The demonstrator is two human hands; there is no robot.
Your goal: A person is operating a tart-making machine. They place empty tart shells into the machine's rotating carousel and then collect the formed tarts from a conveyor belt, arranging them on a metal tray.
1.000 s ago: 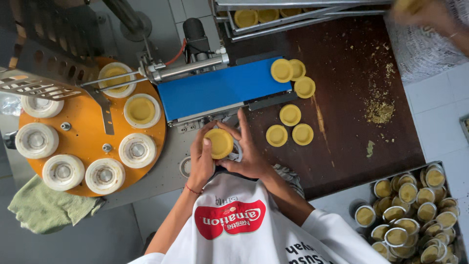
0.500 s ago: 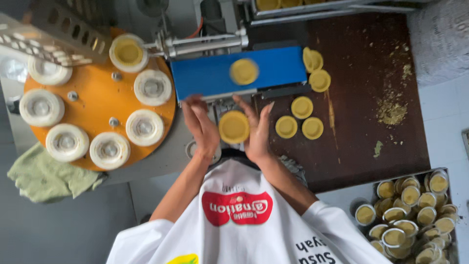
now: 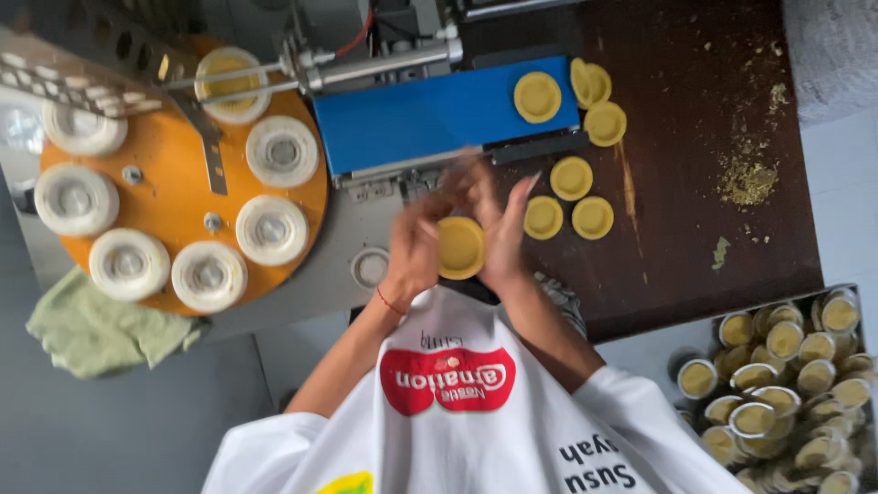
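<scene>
Bright, even daylight; hands (image 3: 457, 233) motion-blurred; edges slightly soft.

1. You wear a white short-sleeved T-shirt (image 3: 476, 421) with a red oval logo and dark lettering.
2. A yellow-green patch (image 3: 346, 482) shows near its edge.
3. A thin red string bracelet (image 3: 390, 302) circles your left wrist.

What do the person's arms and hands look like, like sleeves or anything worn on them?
Both forearms are bare. Short white sleeves end above the elbows. The left hand has a thin red string bracelet at the wrist. The right hand shows no bracelet, watch or glove. Both hands are motion-blurred, so rings on the fingers cannot be told.
</scene>
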